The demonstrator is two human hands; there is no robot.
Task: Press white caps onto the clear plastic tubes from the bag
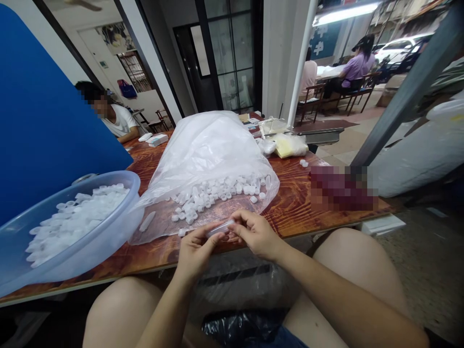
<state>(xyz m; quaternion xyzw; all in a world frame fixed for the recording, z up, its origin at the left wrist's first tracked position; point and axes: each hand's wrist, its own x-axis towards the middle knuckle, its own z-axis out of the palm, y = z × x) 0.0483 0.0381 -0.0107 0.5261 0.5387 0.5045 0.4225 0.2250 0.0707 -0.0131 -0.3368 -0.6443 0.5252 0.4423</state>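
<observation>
Between my two hands, just above the table's front edge, is a small translucent plastic tube [218, 229]. My left hand [195, 250] is closed around its body with thumb and fingers. At its right end my right hand [256, 236] pinches with thumb and forefinger; whether a cap sits there is hidden by the fingertips. Just beyond the hands, small white plastic caps [217, 191] spill toward the mouth of a big clear plastic bag [213, 140]. Another similar tube [147, 221] lies on the bag's left front part.
A translucent blue basin [119, 212] heaped with white plastic pieces [79, 217] stands on the wooden table [293, 208] at left, beside a blue panel [54, 111]. Packets [290, 145] lie behind the bag. One person [119, 118] sits across at left; others sit farther off at right.
</observation>
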